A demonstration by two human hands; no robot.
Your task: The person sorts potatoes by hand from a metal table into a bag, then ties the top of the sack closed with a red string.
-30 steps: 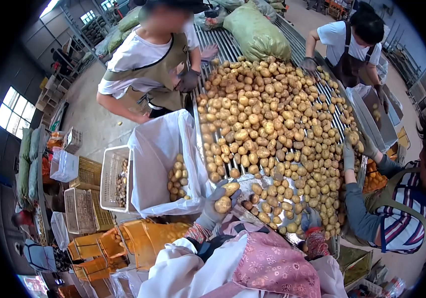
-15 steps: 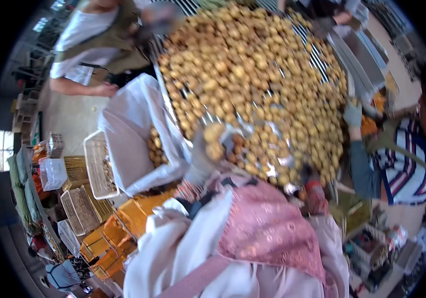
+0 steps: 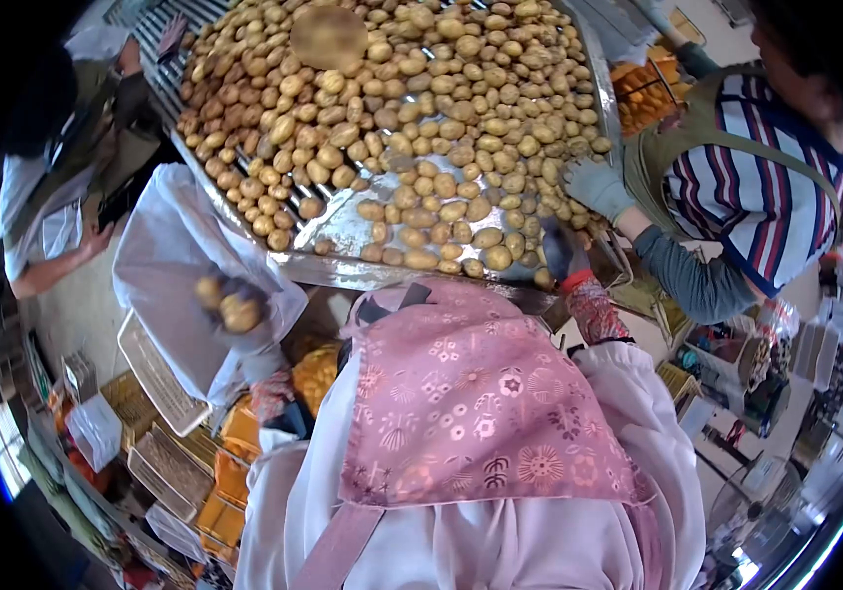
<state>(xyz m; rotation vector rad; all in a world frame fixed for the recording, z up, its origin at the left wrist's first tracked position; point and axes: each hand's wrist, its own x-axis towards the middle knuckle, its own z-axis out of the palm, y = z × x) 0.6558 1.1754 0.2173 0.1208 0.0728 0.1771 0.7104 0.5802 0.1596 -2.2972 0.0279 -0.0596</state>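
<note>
My gloved left hand (image 3: 252,339) is closed around a few potatoes (image 3: 239,313), blurred by motion. It is over the white plastic liner (image 3: 171,251) of a crate left of the sorting table. My right hand (image 3: 561,253), in a dark glove with a red cuff, is at the table's near right edge beside loose potatoes (image 3: 488,238); its fingers are not clear enough to read. Many more potatoes (image 3: 421,74) cover the metal table with its slatted bed (image 3: 151,44).
A co-worker in a striped shirt (image 3: 736,177) stands at the right, a grey-gloved hand (image 3: 594,187) among the potatoes near my right hand. Another person (image 3: 97,167) is at the left. A metal rim (image 3: 343,270) edges the table. Plastic crates (image 3: 171,472) and orange sacks (image 3: 230,511) stand lower left.
My left hand has moved left with its potatoes, from the table to the lined crate. My view has shifted, and the co-worker's gloved hand at the right now reaches in among the potatoes.
</note>
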